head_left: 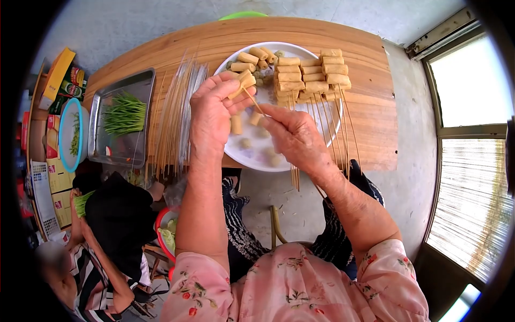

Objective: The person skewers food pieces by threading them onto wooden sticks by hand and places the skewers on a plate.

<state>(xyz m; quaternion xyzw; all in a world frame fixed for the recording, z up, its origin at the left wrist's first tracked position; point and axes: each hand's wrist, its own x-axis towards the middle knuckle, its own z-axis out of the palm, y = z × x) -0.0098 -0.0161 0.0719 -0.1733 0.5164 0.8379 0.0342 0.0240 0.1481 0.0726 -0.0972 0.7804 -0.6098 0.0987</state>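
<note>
Over the left part of a round white plate (241,153), my left hand (215,102) pinches a pale yellow roll (245,82) between thumb and fingers. My right hand (295,134) grips a thin wooden stick (254,100), whose upper end meets the roll; whether it pierces it is hard to tell. Stacked skewered rolls (314,78) fill the plate's right side, their sticks pointing toward me. Loose rolls (257,53) lie at the back left of the plate, and a few more pieces sit below my left hand.
Bundles of sticks (170,123) lie left of the plate on the wooden table (370,107). Beyond them is a metal tray (99,145) holding green stalks (125,114). Another person (102,268) sits at the lower left, near a blue-rimmed basin (63,134) and a red-rimmed bowl (159,225).
</note>
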